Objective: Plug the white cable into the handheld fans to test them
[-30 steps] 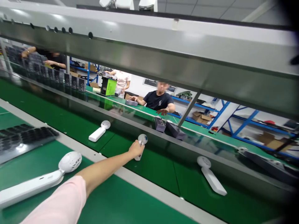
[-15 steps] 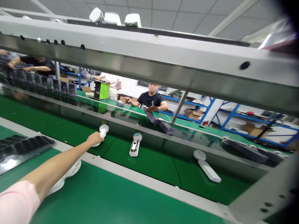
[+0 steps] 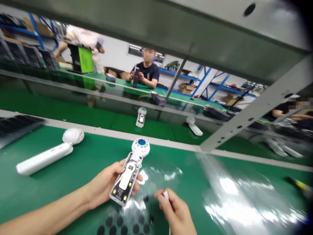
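My left hand (image 3: 107, 182) is closed round a handheld fan (image 3: 129, 174). The fan has a round white head with a blue centre, and its clear front shows a circuit board and a small display. To the right of it, my right hand (image 3: 177, 209) pinches a small white cable plug (image 3: 166, 195), apart from the fan. A thin white cable seems to run down from that hand. Another white fan (image 3: 46, 158) lies on the green bench to the left of my left hand.
Beyond the bench rail (image 3: 117, 134), the green belt carries a clear-fronted fan (image 3: 141, 117) and a white fan (image 3: 195, 126). Shiny clear plastic (image 3: 227, 192) covers the bench at right. A slanted metal post (image 3: 234, 119) stands there. A co-worker (image 3: 148, 73) sits across the line.
My left hand has come back from the belt to the bench with a fan. My right hand with the plug is now in view. The co-worker opposite now holds a grey box upright.
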{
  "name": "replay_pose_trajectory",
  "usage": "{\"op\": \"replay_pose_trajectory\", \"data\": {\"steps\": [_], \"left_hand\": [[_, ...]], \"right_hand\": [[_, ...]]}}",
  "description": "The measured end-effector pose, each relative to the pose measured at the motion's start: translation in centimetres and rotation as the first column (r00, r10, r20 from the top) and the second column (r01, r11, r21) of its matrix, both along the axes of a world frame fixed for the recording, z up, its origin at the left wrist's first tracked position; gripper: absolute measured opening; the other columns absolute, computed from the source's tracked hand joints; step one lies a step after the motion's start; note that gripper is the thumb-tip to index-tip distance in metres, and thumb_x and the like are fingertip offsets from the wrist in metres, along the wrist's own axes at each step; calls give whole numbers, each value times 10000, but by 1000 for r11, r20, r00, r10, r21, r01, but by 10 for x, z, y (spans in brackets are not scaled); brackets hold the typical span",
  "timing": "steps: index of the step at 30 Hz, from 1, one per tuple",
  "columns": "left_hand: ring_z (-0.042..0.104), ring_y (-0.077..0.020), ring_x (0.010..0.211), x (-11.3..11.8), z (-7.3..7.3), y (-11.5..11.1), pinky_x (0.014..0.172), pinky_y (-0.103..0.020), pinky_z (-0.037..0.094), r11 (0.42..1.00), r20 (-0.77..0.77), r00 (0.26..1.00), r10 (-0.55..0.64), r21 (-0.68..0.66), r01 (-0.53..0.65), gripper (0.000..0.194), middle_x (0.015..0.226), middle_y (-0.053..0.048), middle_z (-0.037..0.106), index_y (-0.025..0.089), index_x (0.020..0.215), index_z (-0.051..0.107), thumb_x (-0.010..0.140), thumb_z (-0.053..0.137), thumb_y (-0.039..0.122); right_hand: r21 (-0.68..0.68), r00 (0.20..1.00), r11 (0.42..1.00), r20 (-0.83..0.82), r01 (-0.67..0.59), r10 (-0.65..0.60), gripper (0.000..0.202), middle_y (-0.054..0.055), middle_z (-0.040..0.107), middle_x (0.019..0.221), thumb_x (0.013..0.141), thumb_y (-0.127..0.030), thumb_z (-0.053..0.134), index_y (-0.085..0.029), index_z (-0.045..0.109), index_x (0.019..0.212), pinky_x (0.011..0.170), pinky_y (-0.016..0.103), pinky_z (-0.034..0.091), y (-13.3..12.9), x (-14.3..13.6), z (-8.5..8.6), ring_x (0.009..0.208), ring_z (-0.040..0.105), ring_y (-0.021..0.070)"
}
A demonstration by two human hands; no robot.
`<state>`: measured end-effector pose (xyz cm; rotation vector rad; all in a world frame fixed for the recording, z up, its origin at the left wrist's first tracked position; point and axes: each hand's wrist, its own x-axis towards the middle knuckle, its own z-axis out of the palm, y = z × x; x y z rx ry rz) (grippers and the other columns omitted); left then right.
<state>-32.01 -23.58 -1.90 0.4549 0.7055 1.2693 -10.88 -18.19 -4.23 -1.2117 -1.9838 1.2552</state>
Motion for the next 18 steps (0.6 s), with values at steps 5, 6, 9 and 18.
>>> {"op": "replay_pose_trajectory", "data": {"steps": [5,6,9,18], "left_hand": [[564,-159,632,25,-15,-24,613,-294,483,989,-97,995,1,-149,-16,264,839,-78,622,155,1075,470,847,455,288],[542,-141,603,26,-17,-28,582,-268,471,986,-149,989,-1,-168,-25,261,804,-56,611,163,1047,478,850,481,334],[529,-137,651,28,-24,-33,603,-250,462,986,-286,958,-13,-165,-36,339,814,-28,589,188,1040,458,799,585,390],[562,-196,791,28,-30,-29,727,-333,450,995,-389,921,-20,-98,-20,510,950,-53,564,202,1125,354,722,627,356]], "right_hand": [[178,984,983,178,-49,17,194,8,560,719,860,-202,435,-187,590,745,622,259,391,-7,0,1,679,546,162],[196,978,978,206,-67,26,199,16,560,741,861,-172,423,-187,591,756,636,263,394,-8,-3,0,698,551,165],[233,948,964,313,-132,54,204,37,553,815,865,-109,401,-185,585,819,652,275,404,-12,-13,-4,737,561,178],[246,832,942,551,-230,59,117,44,529,856,829,-90,445,-196,491,848,569,285,367,-11,-25,-6,688,566,202]]}}
